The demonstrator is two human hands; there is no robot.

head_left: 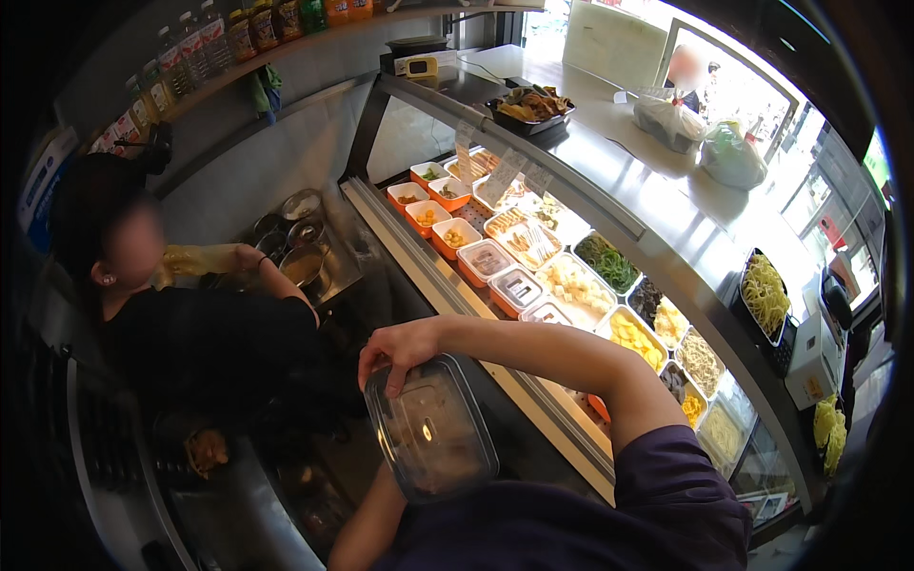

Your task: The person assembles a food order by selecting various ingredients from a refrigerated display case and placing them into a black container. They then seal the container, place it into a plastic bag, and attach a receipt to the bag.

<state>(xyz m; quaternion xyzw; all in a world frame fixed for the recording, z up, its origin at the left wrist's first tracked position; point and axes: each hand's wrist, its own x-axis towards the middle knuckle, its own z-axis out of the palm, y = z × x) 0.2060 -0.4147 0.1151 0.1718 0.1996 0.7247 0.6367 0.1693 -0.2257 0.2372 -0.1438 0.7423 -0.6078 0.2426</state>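
Note:
My right hand [398,357] reaches across from the right, its fingers and thumb closed over the upper edge of a rectangular plastic takeaway container [433,433]. A clear lid with rounded corners faces up toward me, tilted, and what is inside cannot be made out. From the lower edge comes my left forearm [373,519]; it passes behind the container, which hides the left hand and its fingers. Beyond my right arm lies a lit glass display case [609,224] with trays of food, among them yellow chunks [636,340], pale cubes [576,287] and leafy greens [607,262].
A co-worker in black [209,357] stands close at my left, holding a yellowish bag-like item [200,262] near metal pots [303,265]. Plastic bags [733,154] and a black food tray [533,108] sit on the steel counter. Bottles [214,38] line a shelf.

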